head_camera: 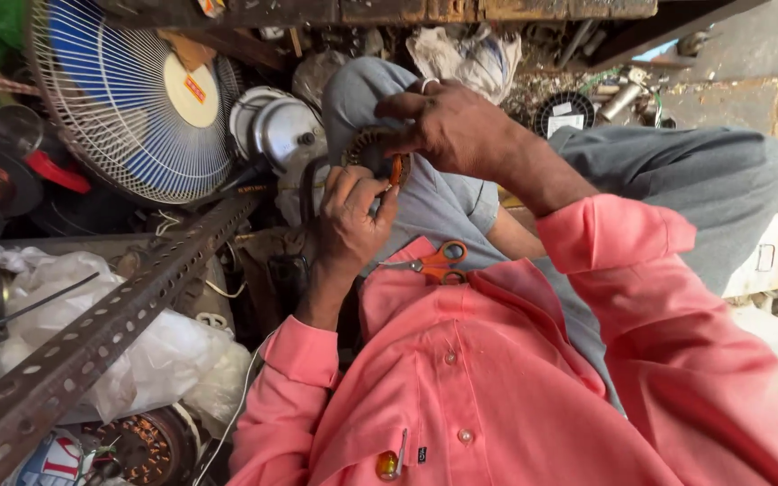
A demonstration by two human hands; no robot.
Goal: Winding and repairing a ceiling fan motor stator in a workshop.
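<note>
A round motor stator with copper windings (364,144) rests against my grey-trousered knee. My right hand (447,126) grips its upper rim from above, a ring on one finger. From below, my left hand (351,216) pinches a small orange piece (397,169) at the winding's edge. Orange-handled scissors (434,263) lie on my lap against the pink shirt.
A table fan with blue blades (132,99) stands at the upper left beside metal motor covers (281,130). A perforated steel angle bar (101,333) runs diagonally across the left. Plastic bags (159,351) and another wound stator (141,445) lie below it.
</note>
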